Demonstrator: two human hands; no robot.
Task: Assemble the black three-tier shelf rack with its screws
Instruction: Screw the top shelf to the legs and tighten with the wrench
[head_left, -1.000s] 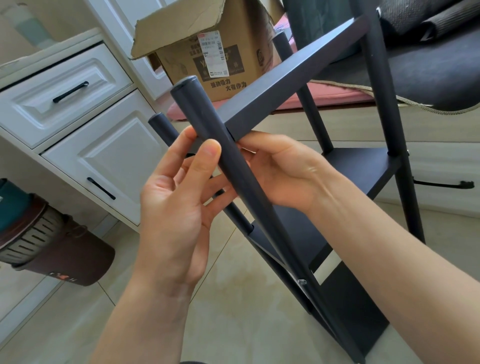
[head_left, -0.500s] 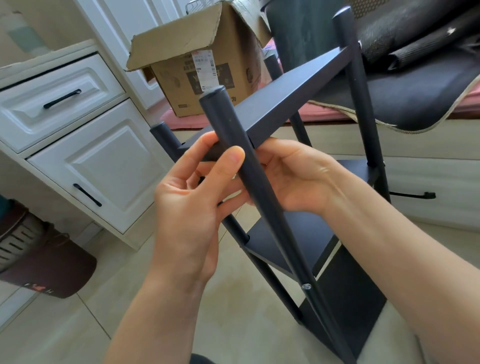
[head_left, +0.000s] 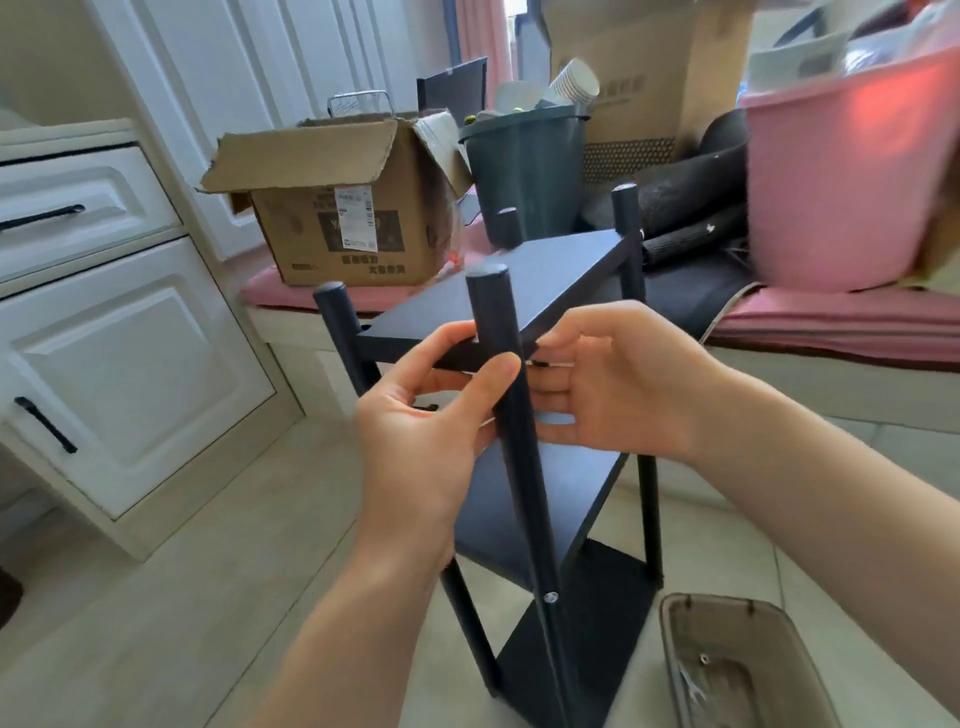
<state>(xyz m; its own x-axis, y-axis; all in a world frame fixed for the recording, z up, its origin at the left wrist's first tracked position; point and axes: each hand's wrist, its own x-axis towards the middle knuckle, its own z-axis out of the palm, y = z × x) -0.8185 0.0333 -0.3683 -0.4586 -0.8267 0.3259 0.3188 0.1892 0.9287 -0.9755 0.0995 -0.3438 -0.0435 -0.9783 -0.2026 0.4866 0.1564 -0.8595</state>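
Observation:
The black three-tier rack (head_left: 545, 270) stands almost upright on the tiled floor, with four round poles and three shelves. A silver screw head (head_left: 549, 597) shows low on the front pole (head_left: 524, 493). My left hand (head_left: 421, 441) grips that pole just under the top shelf, thumb pressed on the pole and fingers curled at the shelf's front edge. My right hand (head_left: 623, 384) holds the same corner from the right, thumb over the shelf edge and fingers beneath it. A beige tray (head_left: 769, 618) at the bottom right holds a small screw (head_left: 704, 659).
White cabinet drawers (head_left: 119, 374) stand to the left. Behind the rack, a low bench with a pink cushion (head_left: 831, 322) carries an open cardboard box (head_left: 343, 223), a dark green bin (head_left: 524, 171), a pink tub (head_left: 841, 171) and dark mats.
The rack has swung from a steep lean to nearly upright. Both hands stayed at the top front corner. The view lifted, and the beige tray came into sight.

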